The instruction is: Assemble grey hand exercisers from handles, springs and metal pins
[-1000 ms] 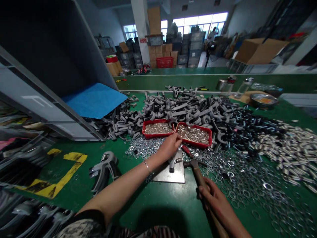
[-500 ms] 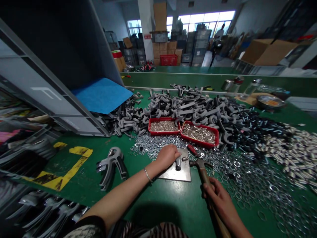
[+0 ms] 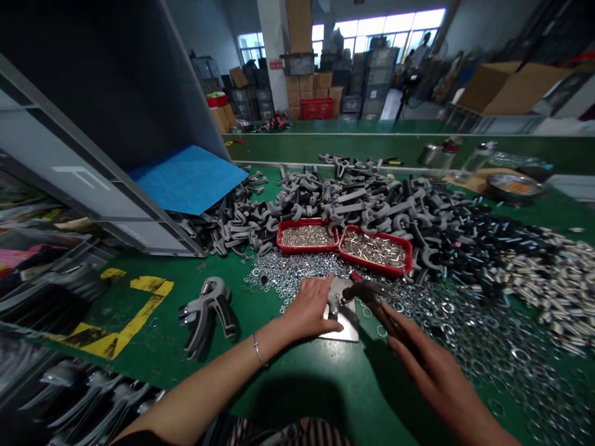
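Note:
My left hand (image 3: 310, 311) rests on the flat metal plate (image 3: 346, 333), thumb spread away from its fingers. Between thumb and fingers stands a small dark-ended metal piece (image 3: 333, 311), partly covered by the hand; whether they touch is unclear. My right hand (image 3: 425, 353) is wrapped round the wooden handle of a hammer (image 3: 367, 290). The hammer's head is raised over the plate's right side, close to the small piece. A grey-and-black hand grip exerciser (image 3: 209, 313) with a spring lies on the green table to the left.
Two red trays (image 3: 307, 249) of small metal pins stand beyond the plate. Behind them is a heap of grey handles (image 3: 344, 197). Loose washers (image 3: 446, 334) and metal sleeves (image 3: 553, 285) spread rightward. A big grey crate (image 3: 144, 238) stands at left, holding a blue sheet (image 3: 190, 179).
My right hand has lifted the hammer, bringing its head over the plate. The left hand has opened from a closed grip and shifted slightly nearer me, beside the small metal piece.

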Available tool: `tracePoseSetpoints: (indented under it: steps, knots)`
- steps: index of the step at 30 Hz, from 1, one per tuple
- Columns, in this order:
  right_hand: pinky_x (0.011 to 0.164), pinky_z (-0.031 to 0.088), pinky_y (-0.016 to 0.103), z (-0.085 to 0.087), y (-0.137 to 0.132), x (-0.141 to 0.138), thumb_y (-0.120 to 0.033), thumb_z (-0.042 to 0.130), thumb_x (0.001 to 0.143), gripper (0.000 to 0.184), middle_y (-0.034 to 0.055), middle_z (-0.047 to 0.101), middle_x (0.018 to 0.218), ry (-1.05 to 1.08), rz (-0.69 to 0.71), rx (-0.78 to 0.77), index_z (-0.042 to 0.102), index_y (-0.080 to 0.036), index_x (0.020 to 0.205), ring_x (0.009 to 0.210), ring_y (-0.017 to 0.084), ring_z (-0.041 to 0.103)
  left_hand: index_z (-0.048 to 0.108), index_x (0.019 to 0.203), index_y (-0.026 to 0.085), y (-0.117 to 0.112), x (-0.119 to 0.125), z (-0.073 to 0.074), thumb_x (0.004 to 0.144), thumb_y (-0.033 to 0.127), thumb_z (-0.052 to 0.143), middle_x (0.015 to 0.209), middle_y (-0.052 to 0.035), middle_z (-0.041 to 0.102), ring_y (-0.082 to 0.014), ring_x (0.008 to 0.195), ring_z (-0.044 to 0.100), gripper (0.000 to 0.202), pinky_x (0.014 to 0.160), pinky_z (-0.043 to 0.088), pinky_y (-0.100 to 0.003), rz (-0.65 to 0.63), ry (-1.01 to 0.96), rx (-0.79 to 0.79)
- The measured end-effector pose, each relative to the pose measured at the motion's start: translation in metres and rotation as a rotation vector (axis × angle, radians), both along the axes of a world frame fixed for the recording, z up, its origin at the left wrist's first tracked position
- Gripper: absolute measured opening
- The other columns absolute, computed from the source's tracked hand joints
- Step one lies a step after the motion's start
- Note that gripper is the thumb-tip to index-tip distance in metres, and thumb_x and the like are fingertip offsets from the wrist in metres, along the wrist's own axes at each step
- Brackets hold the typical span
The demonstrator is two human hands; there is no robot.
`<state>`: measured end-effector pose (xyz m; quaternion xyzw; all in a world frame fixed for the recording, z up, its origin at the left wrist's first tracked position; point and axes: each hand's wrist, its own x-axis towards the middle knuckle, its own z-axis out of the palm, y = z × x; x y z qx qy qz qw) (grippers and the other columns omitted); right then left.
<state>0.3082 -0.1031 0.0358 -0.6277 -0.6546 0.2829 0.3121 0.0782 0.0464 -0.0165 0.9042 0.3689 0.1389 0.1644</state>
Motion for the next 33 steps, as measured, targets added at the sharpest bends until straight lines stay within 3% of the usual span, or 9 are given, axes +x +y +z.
tracePoseSetpoints:
  steps: [4, 8, 11, 14, 17, 21, 25, 29, 33]
  knots:
    - [0.11, 0.043, 0.045, 0.002, 0.018, -0.009, -0.028, 0.044, 0.1, 0.052, 0.0034, 0.048, 0.151, -0.074, 0.063, 0.138, 0.033, -0.036, 0.151, 0.133, 0.025, 0.051, 0.015, 0.152, 0.016, -0.006, -0.006, -0.009, 0.07, 0.045, 0.082, 0.129, -0.0153, 0.054, -0.0351, 0.121, 0.047, 0.11, 0.107, 0.032, -0.052, 0.011, -0.041, -0.107]
    - [0.104, 0.047, 0.048, -0.018, 0.034, -0.007, -0.031, 0.043, 0.099, 0.051, 0.0055, 0.053, 0.146, -0.083, 0.124, -0.013, 0.037, -0.034, 0.15, 0.128, 0.028, 0.055, 0.014, 0.153, 0.015, -0.003, 0.0, -0.006, 0.069, 0.044, 0.084, 0.134, -0.0192, 0.05, -0.0371, 0.124, 0.045, 0.114, 0.109, 0.029, -0.055, 0.013, -0.032, -0.113]
    - [0.094, 0.055, 0.046, -0.03, 0.038, 0.004, -0.039, 0.041, 0.1, 0.05, 0.0074, 0.066, 0.131, -0.039, 0.007, -0.11, 0.039, -0.03, 0.149, 0.118, 0.029, 0.063, 0.009, 0.154, 0.01, -0.011, 0.0, 0.001, 0.067, 0.043, 0.085, 0.13, -0.0209, 0.053, -0.0374, 0.123, 0.047, 0.12, 0.11, 0.029, -0.055, 0.052, 0.005, -0.126]
    - [0.086, 0.057, 0.049, -0.042, 0.041, 0.013, -0.038, 0.037, 0.1, 0.049, 0.0115, 0.071, 0.114, -0.22, -0.03, -0.029, 0.041, -0.028, 0.148, 0.102, 0.031, 0.068, 0.001, 0.155, 0.009, -0.023, -0.009, 0.018, 0.069, 0.051, 0.083, 0.141, -0.0253, 0.045, -0.0399, 0.131, 0.041, 0.126, 0.112, 0.027, -0.056, 0.073, 0.011, -0.155]
    - [0.095, 0.05, 0.054, -0.058, 0.053, 0.007, -0.029, 0.039, 0.098, 0.047, 0.0182, 0.059, 0.129, -0.459, 0.061, 0.224, 0.047, -0.023, 0.144, 0.112, 0.033, 0.06, 0.01, 0.155, 0.014, -0.015, -0.032, 0.049, 0.083, 0.058, 0.066, 0.147, -0.0223, 0.042, -0.0372, 0.134, 0.04, 0.102, 0.112, 0.03, -0.054, 0.049, -0.004, -0.161]
    - [0.094, 0.052, 0.046, -0.07, 0.078, -0.016, -0.02, 0.045, 0.096, 0.04, 0.0171, 0.06, 0.125, -0.578, 0.239, 0.351, 0.054, -0.018, 0.135, 0.113, 0.031, 0.057, 0.04, 0.145, 0.017, 0.051, -0.083, 0.093, 0.095, 0.047, 0.055, 0.128, -0.0142, 0.061, -0.0284, 0.117, 0.056, 0.06, 0.101, 0.044, -0.042, 0.136, 0.082, 0.004]
    - [0.084, 0.053, 0.048, -0.071, 0.093, -0.023, -0.017, 0.049, 0.094, 0.023, 0.0131, 0.065, 0.109, -0.709, 0.272, 0.372, 0.064, -0.02, 0.111, 0.097, 0.03, 0.061, 0.06, 0.125, 0.012, 0.142, -0.114, 0.108, 0.096, 0.026, 0.051, 0.11, -0.0143, 0.07, -0.0264, 0.101, 0.065, 0.033, 0.088, 0.049, -0.036, 0.301, 0.24, 0.196]
    - [0.077, 0.052, 0.047, -0.074, 0.096, -0.018, -0.018, 0.047, 0.095, 0.023, 0.0111, 0.067, 0.103, -0.735, 0.319, 0.447, 0.061, -0.021, 0.114, 0.091, 0.03, 0.061, 0.06, 0.128, 0.017, 0.204, -0.084, 0.098, 0.094, 0.007, 0.042, 0.125, -0.0124, 0.064, -0.0249, 0.117, 0.058, 0.039, 0.095, 0.043, -0.036, 0.207, 0.265, 0.296]
    - [0.076, 0.051, 0.046, -0.076, 0.093, -0.016, -0.024, 0.044, 0.098, 0.019, 0.0116, 0.066, 0.096, -0.648, 0.259, 0.456, 0.06, -0.018, 0.106, 0.087, 0.03, 0.061, 0.062, 0.124, 0.023, 0.239, -0.038, 0.086, 0.091, 0.004, 0.047, 0.126, -0.0087, 0.064, -0.0224, 0.119, 0.055, 0.041, 0.096, 0.039, -0.035, -0.005, 0.298, 0.349]
